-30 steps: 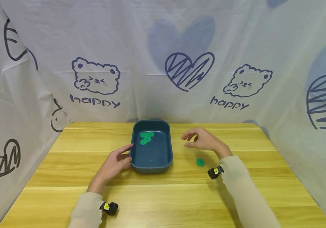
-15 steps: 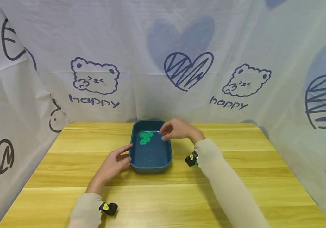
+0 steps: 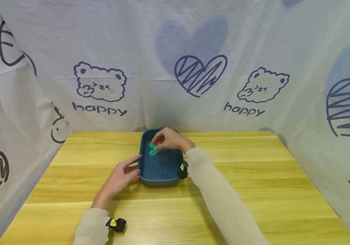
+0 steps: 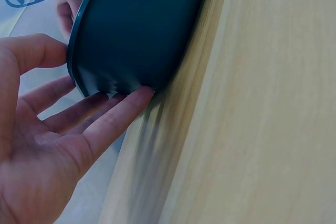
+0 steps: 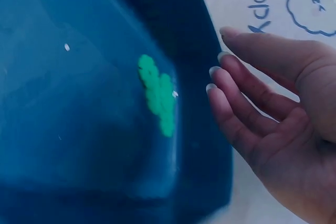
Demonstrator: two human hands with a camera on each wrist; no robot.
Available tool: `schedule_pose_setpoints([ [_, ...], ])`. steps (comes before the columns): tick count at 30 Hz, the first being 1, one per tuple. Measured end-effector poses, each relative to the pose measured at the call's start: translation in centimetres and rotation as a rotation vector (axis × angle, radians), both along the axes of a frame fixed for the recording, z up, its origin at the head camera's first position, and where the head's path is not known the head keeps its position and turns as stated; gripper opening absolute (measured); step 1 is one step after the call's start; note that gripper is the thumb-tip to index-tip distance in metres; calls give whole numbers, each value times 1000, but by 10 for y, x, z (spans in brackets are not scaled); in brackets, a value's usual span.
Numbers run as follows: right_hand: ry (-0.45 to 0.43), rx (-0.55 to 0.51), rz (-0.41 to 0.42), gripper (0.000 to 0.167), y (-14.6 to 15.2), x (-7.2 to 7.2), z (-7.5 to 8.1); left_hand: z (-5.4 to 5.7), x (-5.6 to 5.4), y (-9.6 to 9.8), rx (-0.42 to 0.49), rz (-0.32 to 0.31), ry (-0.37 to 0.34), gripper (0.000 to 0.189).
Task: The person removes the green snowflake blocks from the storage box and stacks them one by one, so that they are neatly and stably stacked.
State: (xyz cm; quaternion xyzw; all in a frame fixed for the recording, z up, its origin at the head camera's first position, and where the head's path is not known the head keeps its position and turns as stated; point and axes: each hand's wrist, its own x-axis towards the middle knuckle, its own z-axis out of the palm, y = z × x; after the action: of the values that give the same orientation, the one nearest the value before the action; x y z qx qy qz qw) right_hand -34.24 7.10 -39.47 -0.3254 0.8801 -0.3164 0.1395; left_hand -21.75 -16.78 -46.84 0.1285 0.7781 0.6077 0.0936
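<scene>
A blue rectangular tray point(image 3: 167, 168) rests on the table, with several green notched discs point(image 3: 152, 152) lying together near its far left. My left hand point(image 3: 120, 178) touches the tray's left side; in the left wrist view its thumb is at the rim and its straight fingers lie against the outer wall. My right hand point(image 3: 171, 139) is over the tray with fingers loosely bent, partly covering the discs. Nothing shows between its fingertips in the right wrist view, where the green discs point(image 5: 156, 93) appear blurred beyond them.
The tray stands on a wooden table point(image 3: 254, 163) near its back edge. A white cloth point(image 3: 150, 85) with drawings hangs behind and at both sides. The right sleeve point(image 3: 217, 194) stretches across the table to the right of the tray.
My right hand has moved left from beside the tray to above the discs. A single green disc on the table to the right is now hidden by the sleeve. The left hand stays put.
</scene>
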Motion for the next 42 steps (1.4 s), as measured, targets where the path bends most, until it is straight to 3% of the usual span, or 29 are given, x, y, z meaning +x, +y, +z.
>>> schedule_pose_setpoints([
  [12, -60, -17, -112, 30, -22, -6, -23, 1, 0, -1, -4, -5, -8, 58],
  [25, -46, 101, -187, 30, -37, -14, -33, 3, 1, 1, -11, 6, -17, 58],
  [42, -38, 165, -215, 28, -42, -17, -48, 2, 1, 0, -5, 7, -12, 58],
])
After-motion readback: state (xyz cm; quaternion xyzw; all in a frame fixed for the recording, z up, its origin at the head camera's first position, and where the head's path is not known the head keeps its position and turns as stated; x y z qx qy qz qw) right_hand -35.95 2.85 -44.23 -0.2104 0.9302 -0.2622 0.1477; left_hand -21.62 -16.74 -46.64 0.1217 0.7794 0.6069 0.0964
